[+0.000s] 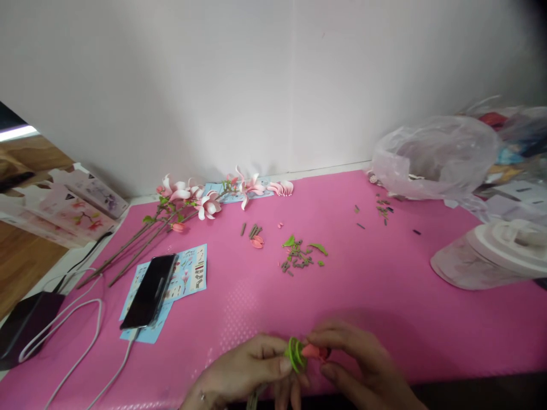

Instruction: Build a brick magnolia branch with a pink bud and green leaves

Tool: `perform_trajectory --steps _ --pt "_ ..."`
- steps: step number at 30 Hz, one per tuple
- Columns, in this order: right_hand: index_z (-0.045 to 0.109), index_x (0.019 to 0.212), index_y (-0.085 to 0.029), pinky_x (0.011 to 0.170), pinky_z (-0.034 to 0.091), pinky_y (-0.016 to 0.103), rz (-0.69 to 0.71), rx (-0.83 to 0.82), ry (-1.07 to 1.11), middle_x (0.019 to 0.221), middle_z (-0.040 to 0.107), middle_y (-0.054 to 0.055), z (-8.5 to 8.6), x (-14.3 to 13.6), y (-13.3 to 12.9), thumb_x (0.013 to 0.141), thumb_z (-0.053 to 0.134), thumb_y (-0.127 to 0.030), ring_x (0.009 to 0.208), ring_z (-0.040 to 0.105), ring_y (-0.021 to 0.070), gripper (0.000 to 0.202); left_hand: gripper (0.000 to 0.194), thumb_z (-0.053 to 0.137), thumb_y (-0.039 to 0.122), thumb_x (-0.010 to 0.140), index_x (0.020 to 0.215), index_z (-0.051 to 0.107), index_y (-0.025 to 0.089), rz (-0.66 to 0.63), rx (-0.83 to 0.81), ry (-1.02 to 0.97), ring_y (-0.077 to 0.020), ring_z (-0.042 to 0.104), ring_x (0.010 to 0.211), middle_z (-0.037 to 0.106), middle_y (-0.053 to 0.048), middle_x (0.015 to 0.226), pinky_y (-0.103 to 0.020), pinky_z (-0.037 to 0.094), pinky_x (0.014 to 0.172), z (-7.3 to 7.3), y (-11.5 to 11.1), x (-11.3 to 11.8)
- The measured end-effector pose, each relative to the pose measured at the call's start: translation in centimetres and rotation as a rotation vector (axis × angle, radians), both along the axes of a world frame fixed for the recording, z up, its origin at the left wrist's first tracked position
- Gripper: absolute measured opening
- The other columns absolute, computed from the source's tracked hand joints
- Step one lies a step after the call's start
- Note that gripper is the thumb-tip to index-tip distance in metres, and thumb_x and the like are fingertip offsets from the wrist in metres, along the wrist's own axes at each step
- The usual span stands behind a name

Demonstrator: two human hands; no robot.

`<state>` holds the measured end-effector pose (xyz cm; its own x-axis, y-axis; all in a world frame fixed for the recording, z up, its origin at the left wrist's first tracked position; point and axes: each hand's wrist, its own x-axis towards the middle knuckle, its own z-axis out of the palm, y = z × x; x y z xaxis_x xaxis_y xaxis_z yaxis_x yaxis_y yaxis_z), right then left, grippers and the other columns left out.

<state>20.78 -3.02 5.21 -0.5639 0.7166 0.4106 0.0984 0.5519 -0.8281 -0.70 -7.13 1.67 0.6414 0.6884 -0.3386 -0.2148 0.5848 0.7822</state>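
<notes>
At the table's near edge my left hand [243, 367] pinches a bright green, leaf-like toy piece [296, 354] between thumb and fingers. A greyish-brown stem-like part [253, 397] shows below that hand; its lower end is out of view. My right hand [361, 356] has thumb and forefinger closed on a coral-pink flower bud [314, 352]. The bud touches or nearly touches the green piece; I cannot tell whether they are joined. Beyond the hands lies a small pile of brown and green parts [299, 253]. Left of it is another coral bud [257, 242] beside short brown sticks [254, 230].
Assembled pink-white flower stems [209, 205] lie at the back left. A phone [149, 290] on a cable rests on blue instruction sheets [199, 267]. To the right stand a lidded cup [474, 262] and a clear plastic bag [397, 162]. Pink petals [282, 188] lie near the wall.
</notes>
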Motion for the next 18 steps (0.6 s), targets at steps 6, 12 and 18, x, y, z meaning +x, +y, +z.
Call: perform_trajectory --steps 6,12,18 --pt "0.056 0.113 -0.028 0.073 0.052 0.019 -0.050 0.109 -0.065 0.090 0.072 -0.001 -0.1 0.3 0.0 0.084 0.060 -0.020 0.082 0.067 0.0140 0.030 0.045 0.046 0.053 0.086 0.088 0.064 0.012 0.041 0.004 0.106 -0.0052 0.038 0.036 0.049 0.004 0.049 -0.018 0.022 0.036 1.6 -0.3 0.5" --pt "0.053 0.120 -0.027 0.076 0.052 0.019 -0.021 0.147 -0.132 0.095 0.072 0.000 -0.4 1.1 0.0 0.082 0.061 -0.016 0.085 0.067 0.0140 0.040 0.043 0.051 0.053 0.083 0.087 0.065 0.013 0.072 -0.067 0.058 -0.0050 0.033 0.036 0.046 0.005 0.048 -0.018 0.020 0.035 2.1 -0.5 1.0" --pt "0.058 0.113 -0.026 0.079 0.051 0.020 -0.005 0.111 -0.161 0.096 0.069 0.001 -0.6 1.4 0.4 0.078 0.066 -0.013 0.088 0.065 0.0140 0.038 0.040 0.049 0.050 0.086 0.090 0.064 0.013 0.047 -0.016 0.101 -0.0057 0.042 0.041 0.053 0.002 0.057 -0.018 0.028 0.040 2.2 -0.4 0.8"
